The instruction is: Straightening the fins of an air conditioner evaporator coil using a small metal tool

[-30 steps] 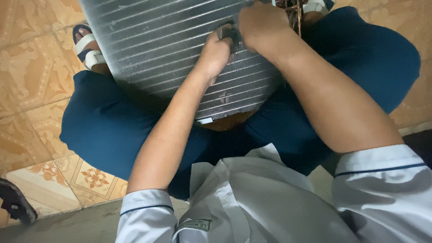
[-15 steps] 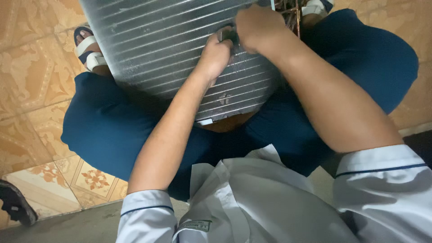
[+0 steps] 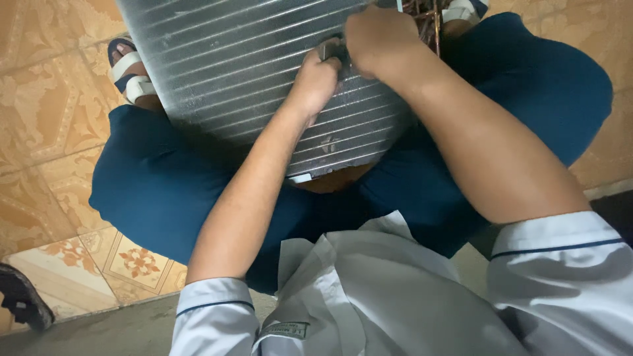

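Note:
A grey metal finned coil panel (image 3: 231, 66) lies tilted across my lap, its ribbed face up. My left hand (image 3: 315, 79) rests on the fins near the panel's right part, fingers closed around a small dark tool (image 3: 330, 49). My right hand (image 3: 382, 39) is curled shut just right of it, gripping the same small tool against the fins. Thin copper tubes (image 3: 425, 20) stick out at the panel's far right end, partly hidden by my right hand.
I sit with legs in dark blue trousers (image 3: 158, 191), feet in white-strapped sandals (image 3: 128, 72). Patterned orange floor tiles (image 3: 46, 112) surround me. A dark shoe (image 3: 23, 296) lies at the lower left. A grey concrete ledge (image 3: 99, 329) runs beneath me.
Both hands have stayed together on the same spot of the fins, shifting only slightly. The panel has not visibly moved.

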